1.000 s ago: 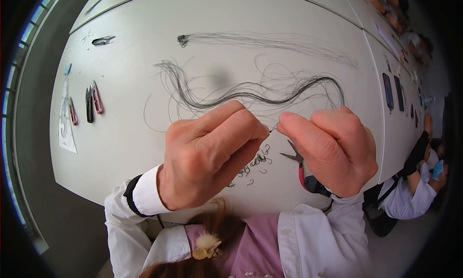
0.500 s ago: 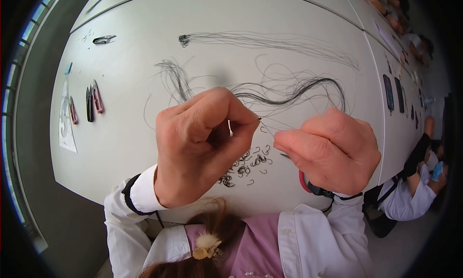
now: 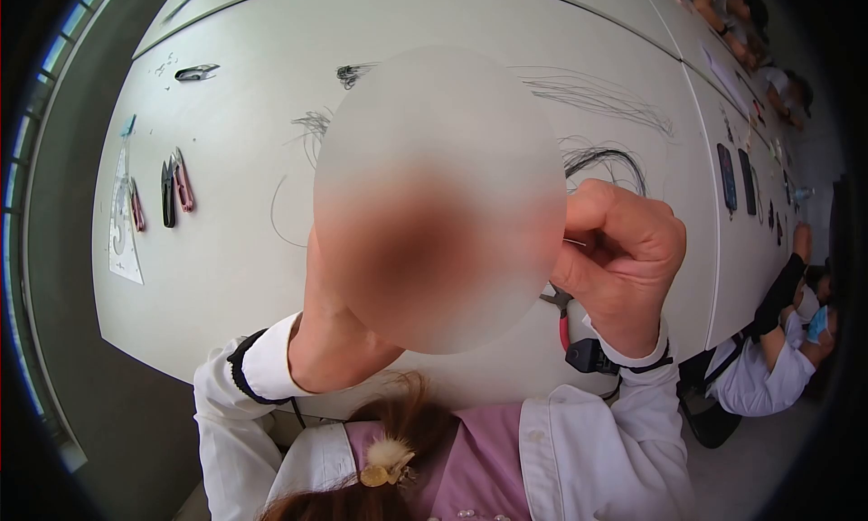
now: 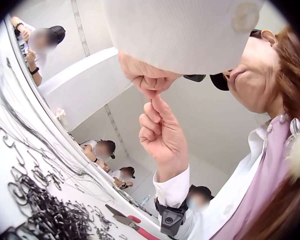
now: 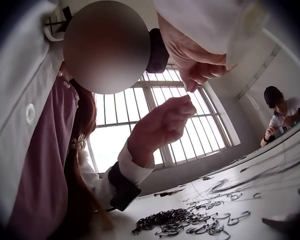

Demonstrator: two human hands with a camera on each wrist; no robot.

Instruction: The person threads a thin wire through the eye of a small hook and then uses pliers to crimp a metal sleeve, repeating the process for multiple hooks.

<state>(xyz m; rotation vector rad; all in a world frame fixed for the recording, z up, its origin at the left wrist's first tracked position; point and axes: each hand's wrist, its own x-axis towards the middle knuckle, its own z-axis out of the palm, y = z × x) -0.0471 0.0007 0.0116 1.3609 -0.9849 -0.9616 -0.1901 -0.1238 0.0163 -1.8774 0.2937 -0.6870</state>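
A blurred oval hides most of my left hand (image 3: pixel 339 345) in the head view. From the wrist views, its thumb and fingers are pinched together; the tiny fish hook seen at its tips a moment before is too small to make out. My right hand (image 3: pixel 633 241) pinches a thin fishing line (image 3: pixel 575 243) between thumb and curled forefinger. Both hands are raised above the table, fingertips close together in the left wrist view. Below them lies a pile of dark fish hooks (image 4: pixel 50 215). Behind the hands, a wavy bundle of fishing line (image 3: pixel 601 158) is partly covered.
Red-handled cutters (image 3: pixel 563 322) lie beneath my right hand. On the left are black snips (image 3: pixel 168 197), pink snips (image 3: pixel 183 185) and a triangle ruler (image 3: pixel 124 245). A second line bundle with a dark clump (image 3: pixel 348 75) lies farther back. Other people (image 5: pixel 282 112) sit around the tables.
My right hand has turned and shifted a little up and left, its forefinger now curled over the thumb. The blurred oval now covers the left hand's fingers, seen pinching before.
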